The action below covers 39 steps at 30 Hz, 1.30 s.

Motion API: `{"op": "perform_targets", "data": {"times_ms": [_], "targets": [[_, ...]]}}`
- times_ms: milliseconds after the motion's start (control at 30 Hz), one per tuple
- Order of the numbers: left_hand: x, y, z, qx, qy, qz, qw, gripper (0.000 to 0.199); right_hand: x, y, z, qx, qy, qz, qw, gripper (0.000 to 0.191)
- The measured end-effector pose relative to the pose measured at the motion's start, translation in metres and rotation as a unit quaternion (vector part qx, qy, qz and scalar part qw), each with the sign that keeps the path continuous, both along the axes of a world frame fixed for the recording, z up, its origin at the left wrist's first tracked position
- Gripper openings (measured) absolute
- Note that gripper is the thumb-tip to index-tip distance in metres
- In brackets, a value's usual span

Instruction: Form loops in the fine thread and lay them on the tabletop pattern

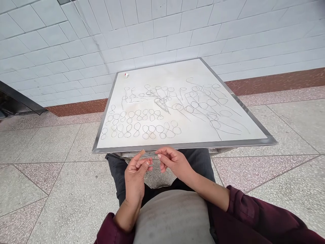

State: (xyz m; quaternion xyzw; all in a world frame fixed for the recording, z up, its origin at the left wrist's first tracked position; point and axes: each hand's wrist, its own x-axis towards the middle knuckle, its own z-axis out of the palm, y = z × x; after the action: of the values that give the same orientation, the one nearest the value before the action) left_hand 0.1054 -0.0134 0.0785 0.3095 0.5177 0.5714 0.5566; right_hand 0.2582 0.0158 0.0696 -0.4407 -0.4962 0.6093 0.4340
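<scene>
One thin wire [152, 155] was pinched by left hand [135, 174] and right hand [176, 164] before the table [162, 73]. Looped wires [164, 99] lay on the table.

We see a white, grey-edged bench [162, 73]; on its far left corner sits a small white-and-red item [126, 75]. Behind the bench we find a tiled wall [165, 30] with reddish-brown skirting [279, 81]; beneath it, speckled floor [76, 193].

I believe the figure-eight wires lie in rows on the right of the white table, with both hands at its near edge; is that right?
The side is wrong: the head view shows the figure-eight wires in rows on the left of the white table, with the left hand and right hand at its near edge.
</scene>
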Motion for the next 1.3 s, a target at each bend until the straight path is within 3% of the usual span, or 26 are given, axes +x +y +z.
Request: {"op": "perform_targets", "data": {"times_ms": [567,767,967,1300], "targets": [[-0.004,0.002,0.003,0.007,0.036,-0.007,0.999,0.043,-0.006,0.000,-0.005,0.037,-0.027,-0.025,0.999,0.018],[-0.001,0.001,0.003,0.015,0.019,-0.008,1.000,0.040,-0.005,-0.002,-0.006,0.116,-0.083,-0.019,0.990,0.016],[0.001,-0.001,0.003,0.015,-0.003,-0.009,1.000,0.044,0.001,-0.003,-0.003,0.192,-0.201,0.013,0.960,0.022],[0.004,-0.002,0.004,0.016,-0.027,-0.013,0.999,0.040,0.005,0.001,-0.001,0.331,-0.400,0.019,0.854,0.024]]}}
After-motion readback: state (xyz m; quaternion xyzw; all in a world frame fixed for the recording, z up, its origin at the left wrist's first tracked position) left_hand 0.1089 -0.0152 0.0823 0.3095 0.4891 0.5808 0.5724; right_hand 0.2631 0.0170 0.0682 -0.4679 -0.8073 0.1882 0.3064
